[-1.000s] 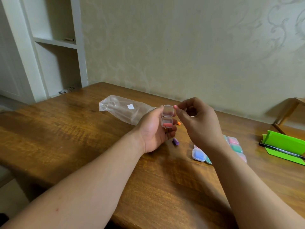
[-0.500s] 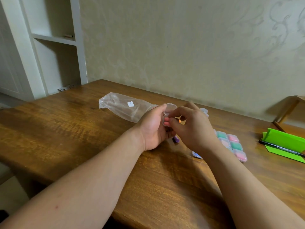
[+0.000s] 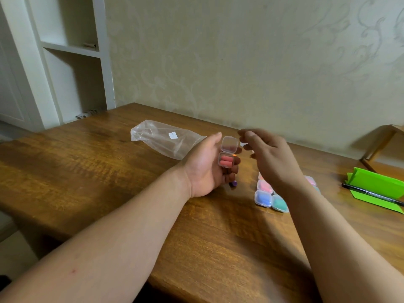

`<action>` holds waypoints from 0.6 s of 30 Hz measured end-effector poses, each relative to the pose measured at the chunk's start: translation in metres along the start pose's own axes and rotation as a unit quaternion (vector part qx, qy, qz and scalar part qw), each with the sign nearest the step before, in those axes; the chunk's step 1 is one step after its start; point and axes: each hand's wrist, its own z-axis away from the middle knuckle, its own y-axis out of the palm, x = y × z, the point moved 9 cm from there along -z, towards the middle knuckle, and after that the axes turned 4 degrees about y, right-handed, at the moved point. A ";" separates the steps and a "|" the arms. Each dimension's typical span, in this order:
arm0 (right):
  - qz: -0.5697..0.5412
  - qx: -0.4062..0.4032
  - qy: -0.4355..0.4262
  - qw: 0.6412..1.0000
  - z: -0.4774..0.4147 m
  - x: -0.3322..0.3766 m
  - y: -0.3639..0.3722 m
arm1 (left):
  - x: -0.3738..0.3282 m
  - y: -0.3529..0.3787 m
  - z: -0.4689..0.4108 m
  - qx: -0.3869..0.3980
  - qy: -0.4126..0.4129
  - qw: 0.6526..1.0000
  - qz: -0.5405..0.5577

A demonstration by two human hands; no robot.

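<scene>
so the left hand (image 3: pixel 203 169) is up off the tabletop (image 3: pixel 109 171), palm turned inward, and its grip is clamped on a tiny clear case (image 3: pixel 220 164), thumb behind it, fingers curled round the front. the case's lid (image 3: pixel 229 144) is flipped open and stands up above the bottom half. two pink earplugs (image 3: pixel 225 161) lie side by side in the bottom half

the right hand (image 3: pixel 273 158) hangs in the air just right of the case, not touching it, back of the hand toward the camera. its fingers are loosely curled with the thumb close to the fingertips, but that part is blurry, so i honestly can't tell if the grip is pinching anything or just loose

a single purple earplug (image 3: pixel 233 183) sits on the tabletop right below the left fingers, and there's a small orange bit (image 3: pixel 234 155) peeking out behind the case, too hidden to say what it is. under the right wrist there's a bunch of closed little cases, all touching: a blue one (image 3: pixel 263 197), a teal one (image 3: pixel 279 203), a pink one (image 3: pixel 264 185), and more half covered by the arm

behind the left hand a crumpled clear plastic bag (image 3: pixel 166 138) with a small white sticker lies flat. far right there's a folded green paper (image 3: pixel 376 182) with a black pen (image 3: pixel 371 194) lying across it, well apart from the hands. a white shelf unit (image 3: pixel 72 49) stands in the left corner
</scene>
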 end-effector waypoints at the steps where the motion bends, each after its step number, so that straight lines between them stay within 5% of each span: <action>1: 0.002 0.026 -0.009 1.000 0.003 0.004 0.005 | 0.001 0.000 0.000 0.003 -0.002 1.000 0.005; 9: 0.175 0.069 -0.099 0.977 0.017 0.020 0.038 | -0.006 -0.010 -0.001 -0.012 0.012 0.998 0.055; 18: 0.178 0.062 -0.084 0.978 0.014 0.010 0.030 | -0.006 -0.012 -0.010 -0.024 0.079 0.995 -0.049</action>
